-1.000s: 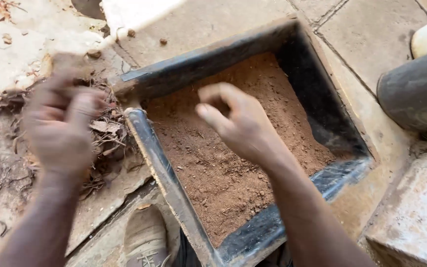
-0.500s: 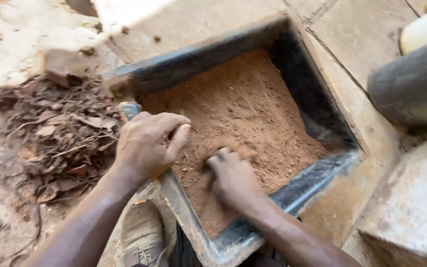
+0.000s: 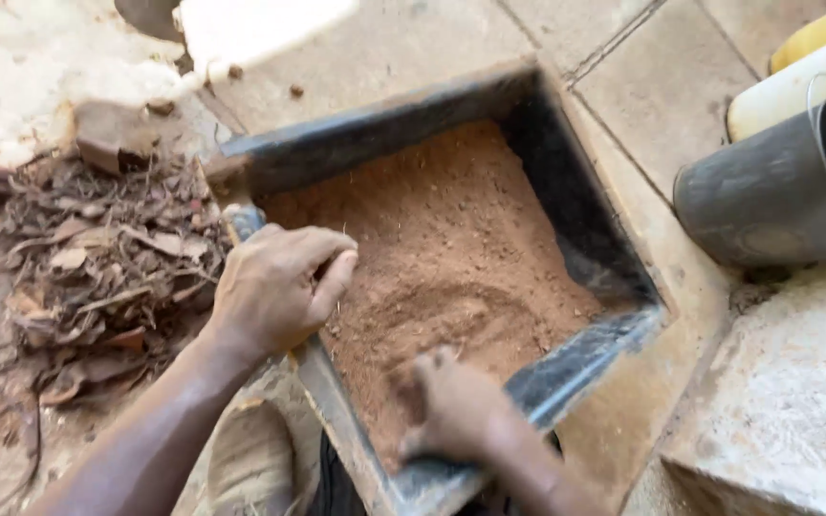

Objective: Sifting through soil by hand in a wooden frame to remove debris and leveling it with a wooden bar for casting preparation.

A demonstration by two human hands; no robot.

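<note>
A black rectangular tray (image 3: 365,143) lies on the paved ground, filled with fine red-brown soil (image 3: 451,248). My left hand (image 3: 274,287) rests on the tray's left rim with its fingers curled over the edge, fingertips at the soil. My right hand (image 3: 456,406) is pressed into the soil at the tray's near corner, fingers partly buried, so what it holds is hidden. A shoe (image 3: 250,459) shows below the left hand, beside the tray.
A heap of dry leaves, twigs and roots (image 3: 88,268) lies left of the tray. A dark metal bucket (image 3: 776,186) stands at the right, with a cream container (image 3: 795,81) behind it. A stone block (image 3: 786,401) sits at the lower right.
My left hand came from above the leaf heap to the tray's left rim. My right hand dropped from above the soil into it and slid toward the near corner.
</note>
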